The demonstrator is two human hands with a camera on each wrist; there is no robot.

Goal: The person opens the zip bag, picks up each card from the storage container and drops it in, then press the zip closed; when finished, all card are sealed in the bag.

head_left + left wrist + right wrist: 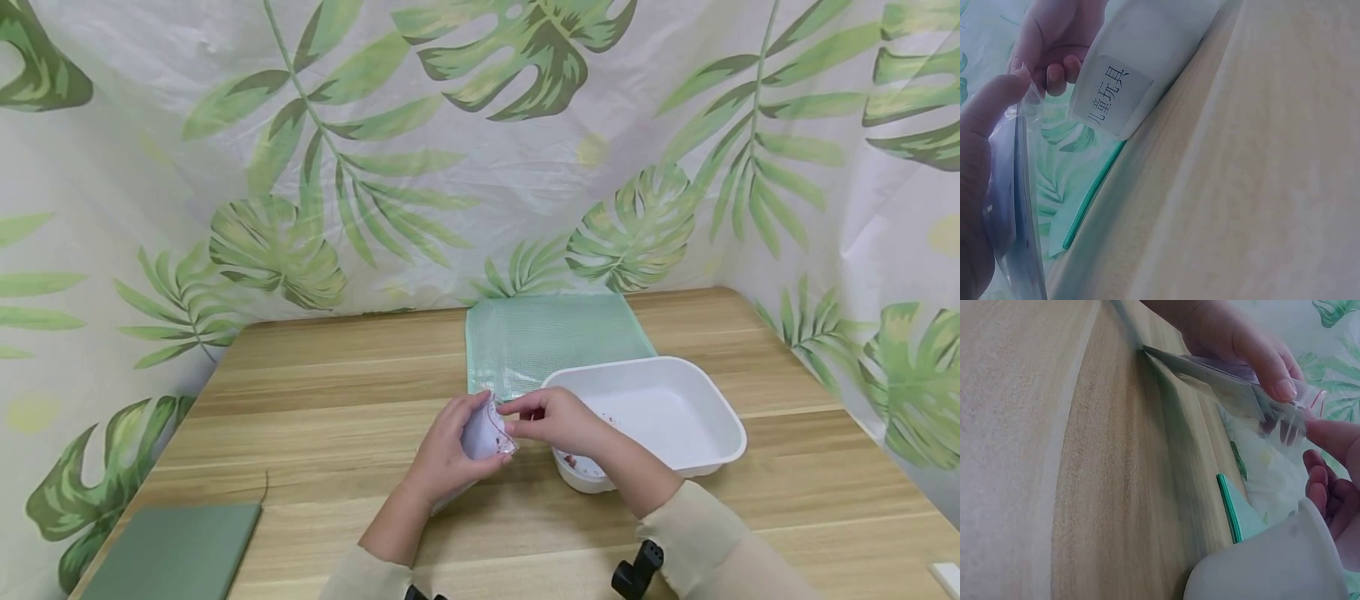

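Observation:
Above the table, my left hand (442,454) grips a clear plastic zip bag (480,432), thumb on one side and fingers on the other. A red line runs along the bag's top edge, and flat, pale, card-like contents show through the plastic (1235,384). The thumb and forefinger of my right hand (566,423) pinch the bag at that edge, its other fingers curled (1329,494). My right forearm passes over a white plastic basin (675,433). Small reddish patterned bits (572,461) show inside the basin, partly hidden by that arm.
Behind the basin lies a green mesh pouch (555,333). A label with Chinese characters (1116,94) is on the basin's side. A dark green flat board or book (180,550) lies at the front left. Leaf-printed cloth (525,192) encloses the wooden table (337,400).

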